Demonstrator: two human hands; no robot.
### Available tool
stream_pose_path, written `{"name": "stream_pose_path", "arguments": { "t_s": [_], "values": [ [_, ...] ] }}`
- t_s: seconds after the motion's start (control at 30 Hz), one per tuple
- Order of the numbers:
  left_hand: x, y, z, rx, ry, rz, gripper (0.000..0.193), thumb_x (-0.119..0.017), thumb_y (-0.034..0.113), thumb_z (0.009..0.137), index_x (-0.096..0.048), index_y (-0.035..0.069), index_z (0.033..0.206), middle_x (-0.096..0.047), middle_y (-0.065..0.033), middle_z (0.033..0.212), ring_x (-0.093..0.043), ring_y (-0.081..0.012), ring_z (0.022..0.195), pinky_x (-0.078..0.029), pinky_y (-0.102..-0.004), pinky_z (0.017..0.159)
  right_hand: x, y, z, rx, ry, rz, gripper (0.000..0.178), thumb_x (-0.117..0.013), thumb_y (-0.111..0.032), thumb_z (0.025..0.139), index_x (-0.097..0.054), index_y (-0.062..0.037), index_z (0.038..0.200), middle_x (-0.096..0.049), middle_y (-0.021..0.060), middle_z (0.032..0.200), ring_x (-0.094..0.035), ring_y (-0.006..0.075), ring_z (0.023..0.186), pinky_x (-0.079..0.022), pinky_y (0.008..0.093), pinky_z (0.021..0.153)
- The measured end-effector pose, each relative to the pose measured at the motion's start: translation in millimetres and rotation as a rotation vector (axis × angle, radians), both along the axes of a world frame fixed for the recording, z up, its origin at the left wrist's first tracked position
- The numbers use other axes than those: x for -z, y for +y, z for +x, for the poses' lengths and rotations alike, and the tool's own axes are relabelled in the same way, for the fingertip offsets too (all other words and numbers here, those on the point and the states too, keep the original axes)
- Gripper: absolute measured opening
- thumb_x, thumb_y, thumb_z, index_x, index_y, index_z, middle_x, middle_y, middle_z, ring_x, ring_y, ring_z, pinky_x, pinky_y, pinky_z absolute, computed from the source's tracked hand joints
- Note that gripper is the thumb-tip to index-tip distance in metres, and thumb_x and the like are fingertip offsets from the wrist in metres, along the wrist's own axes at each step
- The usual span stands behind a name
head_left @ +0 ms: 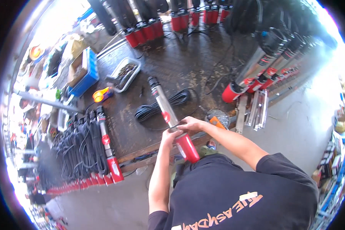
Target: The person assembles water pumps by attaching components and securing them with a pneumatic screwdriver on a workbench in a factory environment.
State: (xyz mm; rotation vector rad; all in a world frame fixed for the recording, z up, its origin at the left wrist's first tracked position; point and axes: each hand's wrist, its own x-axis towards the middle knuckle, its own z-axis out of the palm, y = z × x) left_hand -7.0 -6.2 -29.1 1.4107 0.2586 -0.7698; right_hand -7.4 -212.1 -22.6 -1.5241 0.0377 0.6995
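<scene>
Both hands point(190, 124) grip a long, shiny silver tube point(165, 104) with a black top point(153, 82) and glossy red base point(187, 148).

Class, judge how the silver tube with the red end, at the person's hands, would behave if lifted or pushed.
The silver tube would probably stay stiff, since it runs straight from its black tip to its red end. Its rounded body looks apt to roll on the bench, though the coiled black cable might check it. Its shiny metal may feel slippery.

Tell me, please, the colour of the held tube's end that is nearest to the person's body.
That tube end is red, best seen in the head view.
</scene>
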Motion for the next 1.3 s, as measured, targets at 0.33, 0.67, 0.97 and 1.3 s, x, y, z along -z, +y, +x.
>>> {"name": "stream_pose_path", "arguments": {
  "t_s": [0.33, 0.67, 0.97, 1.3],
  "values": [
    [-8, -52, -12, -0.296, 0.096, 0.0, 0.062, -0.084, -0.001, 0.067, -0.044, 0.007, 0.114, -0.062, -0.009, 0.087, -0.066, -0.0201, 0.062, -0.051, -0.0315, 0.042, -48, -147, -71, 0.335, -0.73, -1.139, 0.021, -0.066, -0.029, 0.087, -0.068, -0.0107, 0.097, -0.071, 0.0117, 0.085, -0.07, 0.0357, 0.083, -0.055, 0.0499, 0.07],
    [-20, -40, -18, -0.254, 0.129, 0.045, 0.072, -0.085, 0.005, 0.067, -0.041, 0.005, 0.123, -0.061, -0.0117, 0.096, -0.067, -0.0215, 0.07, -0.055, -0.0325, 0.049, -24, -186, -97, -0.172, -0.688, -1.294, 0.012, -0.067, -0.023, 0.08, -0.068, -0.0109, 0.081, -0.065, 0.0081, 0.086, -0.068, 0.033, 0.079, -0.056, 0.0475, 0.068],
    [-21, -38, -22, -0.3, 0.087, -0.031, 0.067, -0.08, 0.003, 0.07, -0.04, 0.005, 0.124, -0.063, -0.0108, 0.091, -0.068, -0.0198, 0.063, -0.052, -0.0286, 0.042, -80, -168, -85, 0.352, -0.517, -0.899, 0.016, -0.069, -0.015, 0.074, -0.069, -0.0009, 0.081, -0.071, 0.0163, 0.081, -0.071, 0.0315, 0.08, -0.055, 0.0396, 0.073],
    [-14, -38, -22, -0.288, 0.071, -0.037, 0.065, -0.082, 0.005, 0.07, -0.042, 0.002, 0.122, -0.062, -0.0118, 0.094, -0.069, -0.0217, 0.071, -0.057, -0.033, 0.05, -83, -38, -53, 0.425, -0.256, -0.168, 0.018, -0.075, -0.015, 0.09, -0.072, 0.0023, 0.095, -0.068, 0.0006, 0.077, -0.062, 0.0059, 0.069, -0.05, 0.0236, 0.061]
  ]
}}
